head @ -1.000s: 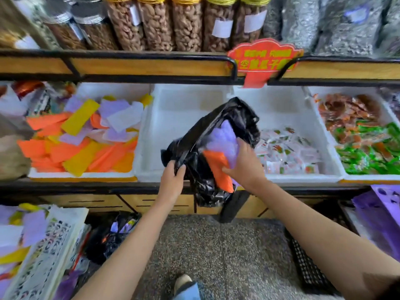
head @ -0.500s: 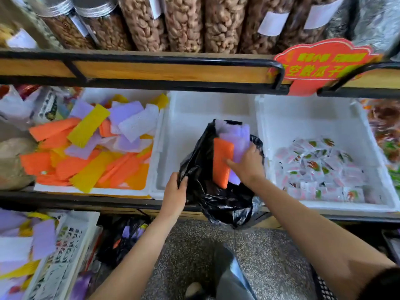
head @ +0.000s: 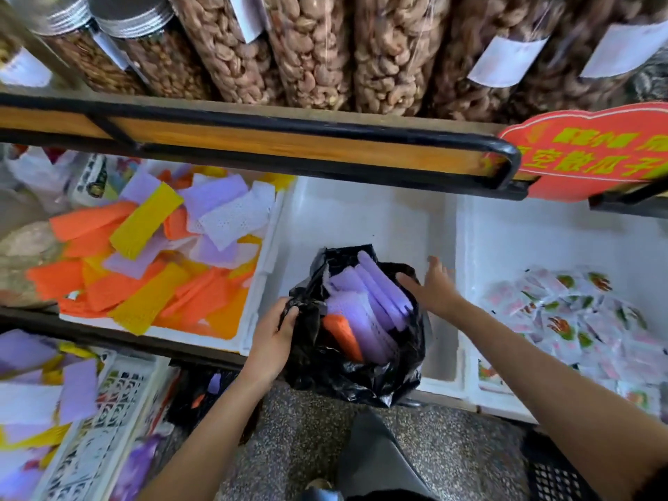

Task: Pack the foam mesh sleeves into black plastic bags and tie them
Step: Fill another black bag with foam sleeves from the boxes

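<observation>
Loose sleeves (head: 144,283) heaped in left bin (head: 266,247), left hand (head: 273,334) pinching bag (head: 347,377) at its left rim, packed sleeves (head: 376,305) upright inside bag at middle bin's (head: 361,218) front edge, right hand (head: 432,291) fingers spread by bag's right rim, candy (head: 578,320) in right bin (head: 542,240).

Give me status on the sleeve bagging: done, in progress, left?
Done: purple sleeves and an orange sleeve sit inside the black bag. In hand: the left hand grips the bag's rim, holding the mouth open; the right hand is open beside the mouth, holding nothing. Left: the bag is not tied, and a pile of loose sleeves lies in the white tray to the left.
</observation>
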`<action>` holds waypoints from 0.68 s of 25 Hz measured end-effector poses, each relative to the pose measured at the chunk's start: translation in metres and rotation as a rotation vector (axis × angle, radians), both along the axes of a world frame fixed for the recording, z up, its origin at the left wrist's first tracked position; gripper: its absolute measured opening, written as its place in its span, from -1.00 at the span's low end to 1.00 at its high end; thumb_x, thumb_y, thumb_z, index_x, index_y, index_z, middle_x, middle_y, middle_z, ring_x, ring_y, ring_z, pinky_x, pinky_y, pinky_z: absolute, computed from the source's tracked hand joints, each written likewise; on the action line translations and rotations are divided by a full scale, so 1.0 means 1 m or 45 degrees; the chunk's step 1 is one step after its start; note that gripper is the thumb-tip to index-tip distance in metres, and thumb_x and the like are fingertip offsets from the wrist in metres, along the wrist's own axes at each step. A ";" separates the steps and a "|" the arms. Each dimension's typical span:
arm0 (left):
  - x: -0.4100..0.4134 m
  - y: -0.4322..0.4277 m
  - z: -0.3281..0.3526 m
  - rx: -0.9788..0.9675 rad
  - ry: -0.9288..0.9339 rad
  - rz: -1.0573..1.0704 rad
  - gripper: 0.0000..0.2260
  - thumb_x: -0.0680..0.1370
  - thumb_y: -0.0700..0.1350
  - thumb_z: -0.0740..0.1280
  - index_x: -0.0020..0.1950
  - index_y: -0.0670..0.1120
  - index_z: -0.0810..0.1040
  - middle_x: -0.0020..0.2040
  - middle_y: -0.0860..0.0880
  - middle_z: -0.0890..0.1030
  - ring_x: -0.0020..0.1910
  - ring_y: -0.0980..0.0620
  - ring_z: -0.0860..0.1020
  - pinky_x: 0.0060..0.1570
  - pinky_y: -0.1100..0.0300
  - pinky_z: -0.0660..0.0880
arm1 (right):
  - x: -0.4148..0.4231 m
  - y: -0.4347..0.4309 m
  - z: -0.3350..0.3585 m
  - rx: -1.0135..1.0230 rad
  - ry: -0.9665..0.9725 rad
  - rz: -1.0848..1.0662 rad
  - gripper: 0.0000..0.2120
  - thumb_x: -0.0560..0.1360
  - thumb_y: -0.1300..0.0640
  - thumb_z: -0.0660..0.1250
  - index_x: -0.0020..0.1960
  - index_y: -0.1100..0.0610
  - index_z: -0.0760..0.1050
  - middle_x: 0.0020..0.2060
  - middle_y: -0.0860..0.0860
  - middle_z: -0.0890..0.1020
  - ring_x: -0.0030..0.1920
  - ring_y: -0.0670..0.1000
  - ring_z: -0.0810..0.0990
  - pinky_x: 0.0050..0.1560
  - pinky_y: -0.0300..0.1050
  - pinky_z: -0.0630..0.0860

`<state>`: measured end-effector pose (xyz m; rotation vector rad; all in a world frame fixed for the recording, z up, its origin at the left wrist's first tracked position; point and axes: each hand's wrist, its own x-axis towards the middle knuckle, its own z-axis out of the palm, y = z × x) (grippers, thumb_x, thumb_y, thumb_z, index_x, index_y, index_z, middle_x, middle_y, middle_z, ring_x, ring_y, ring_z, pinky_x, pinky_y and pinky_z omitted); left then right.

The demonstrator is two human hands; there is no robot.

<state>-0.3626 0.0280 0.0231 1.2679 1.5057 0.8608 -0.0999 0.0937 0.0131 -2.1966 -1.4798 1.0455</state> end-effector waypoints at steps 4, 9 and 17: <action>0.002 0.007 0.014 0.022 0.032 -0.023 -0.80 0.63 -0.25 0.14 -0.07 -0.03 0.49 -0.13 0.03 0.57 -0.20 0.40 0.50 -0.12 0.47 0.38 | -0.005 0.017 -0.020 -0.344 0.328 -0.186 -0.30 0.51 -0.10 0.30 0.36 0.41 0.19 0.12 0.21 0.48 0.10 0.14 0.51 0.04 -0.19 0.42; -0.006 0.027 0.025 0.171 -0.001 0.179 -0.84 0.63 -0.25 0.14 0.06 -0.12 0.51 -0.05 0.05 0.58 -0.10 0.37 0.50 0.00 0.46 0.38 | -0.004 0.028 0.008 0.110 0.296 0.050 -0.76 0.56 0.11 0.28 -0.23 0.22 0.44 -0.39 0.08 0.48 -0.38 0.04 0.42 -0.40 -0.19 0.32; -0.002 0.073 -0.015 0.021 0.280 0.304 -0.83 0.64 -0.19 0.14 -0.07 -0.03 0.47 -0.03 -0.10 0.53 -0.02 -0.03 0.47 0.05 0.07 0.37 | 0.037 0.004 0.016 0.161 -0.121 0.144 -0.79 0.57 0.02 0.20 -0.11 0.17 0.41 -0.32 0.13 0.60 -0.26 0.18 0.57 -0.23 0.00 0.51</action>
